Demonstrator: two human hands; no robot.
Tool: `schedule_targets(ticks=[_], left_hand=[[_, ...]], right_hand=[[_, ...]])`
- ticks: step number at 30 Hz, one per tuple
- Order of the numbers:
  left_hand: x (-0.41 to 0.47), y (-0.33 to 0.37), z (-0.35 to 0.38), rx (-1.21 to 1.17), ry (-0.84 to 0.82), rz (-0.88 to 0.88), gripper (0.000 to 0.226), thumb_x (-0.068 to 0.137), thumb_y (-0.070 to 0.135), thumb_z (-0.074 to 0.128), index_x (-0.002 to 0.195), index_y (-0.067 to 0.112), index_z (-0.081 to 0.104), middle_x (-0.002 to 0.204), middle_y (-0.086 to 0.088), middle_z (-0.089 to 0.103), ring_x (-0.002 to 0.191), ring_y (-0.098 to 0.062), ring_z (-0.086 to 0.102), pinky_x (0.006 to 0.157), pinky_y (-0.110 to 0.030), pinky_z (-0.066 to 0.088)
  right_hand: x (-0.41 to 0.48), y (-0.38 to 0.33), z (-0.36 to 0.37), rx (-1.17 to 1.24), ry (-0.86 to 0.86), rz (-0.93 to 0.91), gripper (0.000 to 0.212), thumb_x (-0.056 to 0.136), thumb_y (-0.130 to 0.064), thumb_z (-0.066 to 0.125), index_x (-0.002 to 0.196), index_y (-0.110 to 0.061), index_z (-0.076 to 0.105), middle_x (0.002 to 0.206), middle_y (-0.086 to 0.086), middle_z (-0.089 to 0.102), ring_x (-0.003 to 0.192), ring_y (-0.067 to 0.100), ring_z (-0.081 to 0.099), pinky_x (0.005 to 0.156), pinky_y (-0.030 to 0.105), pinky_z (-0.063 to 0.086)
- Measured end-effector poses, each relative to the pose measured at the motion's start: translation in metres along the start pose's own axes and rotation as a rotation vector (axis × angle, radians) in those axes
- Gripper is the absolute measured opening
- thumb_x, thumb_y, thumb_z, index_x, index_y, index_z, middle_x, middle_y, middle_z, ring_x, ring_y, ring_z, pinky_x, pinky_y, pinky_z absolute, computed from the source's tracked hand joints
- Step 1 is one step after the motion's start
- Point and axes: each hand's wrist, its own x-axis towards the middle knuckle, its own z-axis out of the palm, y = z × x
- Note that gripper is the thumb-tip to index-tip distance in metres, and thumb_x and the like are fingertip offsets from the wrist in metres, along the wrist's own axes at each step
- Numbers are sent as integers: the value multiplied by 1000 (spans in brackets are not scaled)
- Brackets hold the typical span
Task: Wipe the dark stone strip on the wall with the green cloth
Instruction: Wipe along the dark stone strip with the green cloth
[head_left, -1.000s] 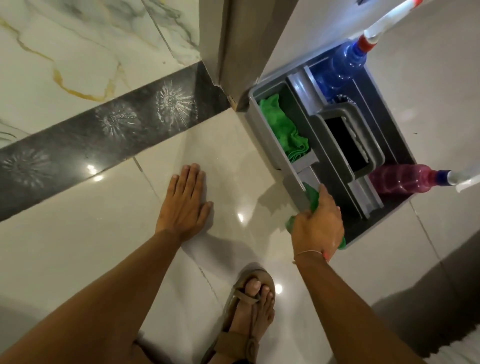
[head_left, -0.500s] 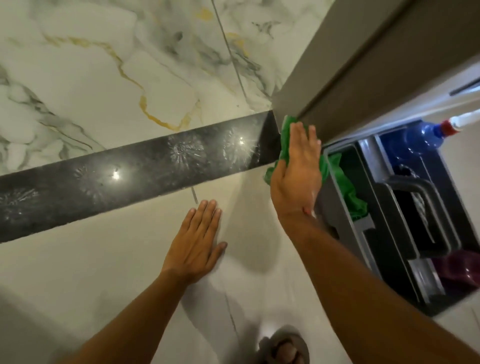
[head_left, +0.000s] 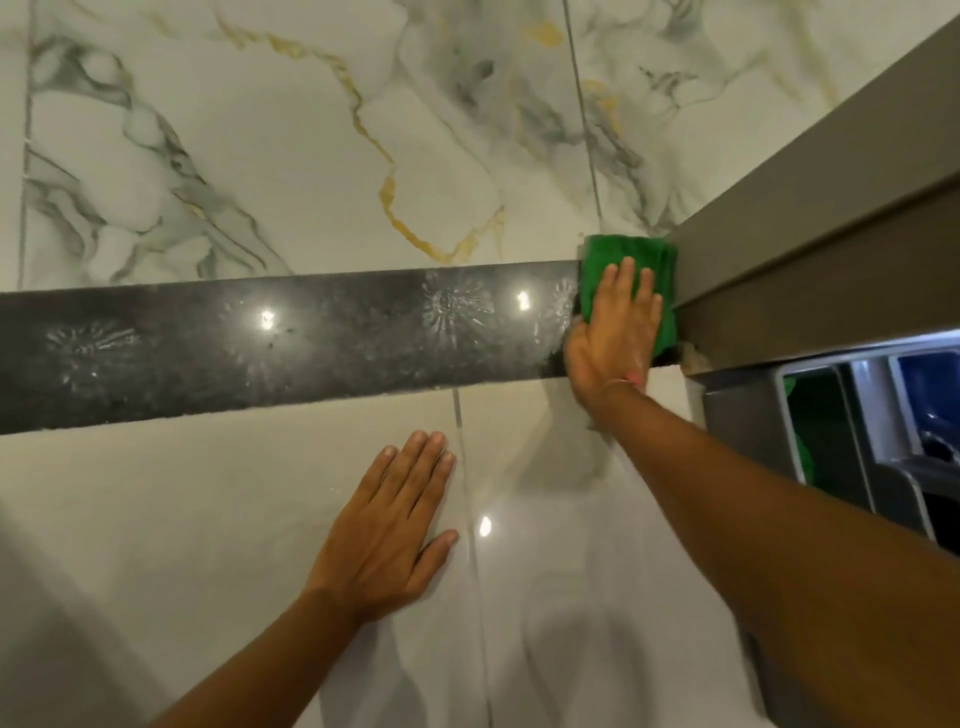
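A dark stone strip (head_left: 291, 343) runs across the wall between the veined marble above and the glossy floor tiles below, marked with pale starburst smears. A green cloth (head_left: 623, 254) is pressed flat on its right end, against a grey door frame (head_left: 810, 270). My right hand (head_left: 613, 338) lies palm down on the cloth, fingers together, holding it to the stone. My left hand (head_left: 395, 525) rests flat on the glossy floor tile below the strip, fingers spread, holding nothing.
A grey cleaning caddy (head_left: 748, 436) stands at the right edge, below the door frame, with another green cloth (head_left: 802, 447) and a blue bottle (head_left: 930, 384) inside. White marble tiles (head_left: 322, 156) with gold and grey veins fill the wall above the strip.
My right hand lifted the green cloth from the caddy and brought it to the strip's right end, now pressed flat. The view tilted up toward the wall. My left hand stayed planted.
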Motion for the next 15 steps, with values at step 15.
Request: schedule_targets(ticks=[15], left_hand=[[-47,-43,2,-30,54,-261,79,97,49,36,157,2,17,167,-19,15,156,-33,12,126,-49,11]], right_hand=[[-42,-21,22,-78,16,-380,64,98,-36,27,153,-9,10,162,12,13,149,31,8,120,50,11]])
